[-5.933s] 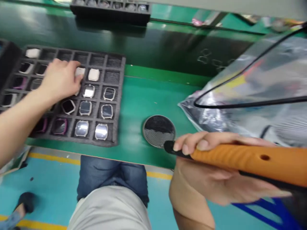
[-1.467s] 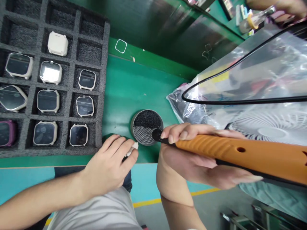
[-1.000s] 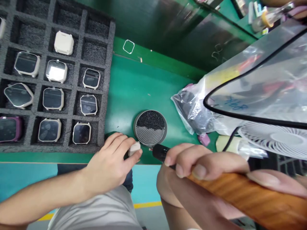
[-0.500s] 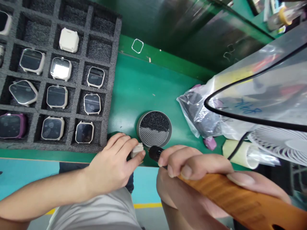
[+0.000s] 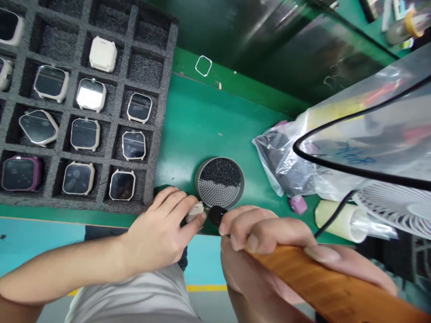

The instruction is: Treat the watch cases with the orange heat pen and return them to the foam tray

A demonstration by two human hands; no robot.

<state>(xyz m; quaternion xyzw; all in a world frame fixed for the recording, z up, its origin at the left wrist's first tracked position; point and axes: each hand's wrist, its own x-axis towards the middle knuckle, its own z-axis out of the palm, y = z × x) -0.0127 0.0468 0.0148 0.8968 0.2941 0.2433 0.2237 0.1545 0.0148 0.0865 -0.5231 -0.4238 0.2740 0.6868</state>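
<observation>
At the bench's front edge, my left hand (image 5: 164, 229) is closed on a small white watch case (image 5: 195, 211), holding it between thumb and fingers. My right hand (image 5: 269, 231) wraps around an orange electric screwdriver (image 5: 303, 273) with a black nose (image 5: 217, 215). The screwdriver's tip meets the side of the watch case, or comes very close to it; the exact contact is too small to tell. Just beyond both hands stands a round dish (image 5: 218, 195) with a dimpled grey plate and many tiny dark pieces, probably screws, along its far half.
A dark foam tray (image 5: 153, 148) with square pockets, several holding watches, lies on the left. Clear plastic bags (image 5: 323, 143), a black cable (image 5: 353, 168), a tape roll (image 5: 336, 220) and a white fan (image 5: 400, 202) crowd the right. A thin white frame (image 5: 204, 66) lies at the back.
The view has shifted slightly, so the tray and dish appear a little further right. Both hands keep their hold, and the screwdriver body sits slightly lower and further left in view.
</observation>
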